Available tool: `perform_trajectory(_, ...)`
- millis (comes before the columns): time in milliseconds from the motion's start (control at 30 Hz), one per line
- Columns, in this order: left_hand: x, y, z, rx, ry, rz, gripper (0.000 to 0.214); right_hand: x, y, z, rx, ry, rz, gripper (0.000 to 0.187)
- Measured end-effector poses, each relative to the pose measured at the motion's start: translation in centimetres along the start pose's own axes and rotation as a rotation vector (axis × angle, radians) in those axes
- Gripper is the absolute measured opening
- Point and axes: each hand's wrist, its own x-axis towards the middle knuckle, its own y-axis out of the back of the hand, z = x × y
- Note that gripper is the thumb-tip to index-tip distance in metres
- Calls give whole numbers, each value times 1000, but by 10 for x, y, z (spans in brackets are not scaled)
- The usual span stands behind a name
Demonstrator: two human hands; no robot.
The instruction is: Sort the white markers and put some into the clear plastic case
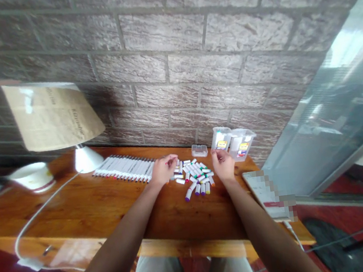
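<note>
Though left fingers (172,157) and right fingers (216,154) curl nearly closed near white cylinders (202,188), their hold — if any — is unclear.

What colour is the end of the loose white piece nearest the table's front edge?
Purple end, best seen in the head view.

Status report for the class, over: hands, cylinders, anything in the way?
Left hand beside cylinders, right hand before tubs; grips unclear. Cylinders scattered between hands. Box behind cylinders, not in the way.
</note>
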Motion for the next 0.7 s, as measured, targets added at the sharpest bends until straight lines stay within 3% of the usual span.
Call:
perform_trajectory(267,11,20,-18,215,119,78,22,-6,-4,-9,135,-141,-65,55)
perform_trajectory(467,13,31,-31,365,247,2,19,-8,-10,-6,198,-152,-82,56)
perform_trajectory(700,14,40,-25,437,382,-156,23,-7,-14,-2,292,-217,-60,64)
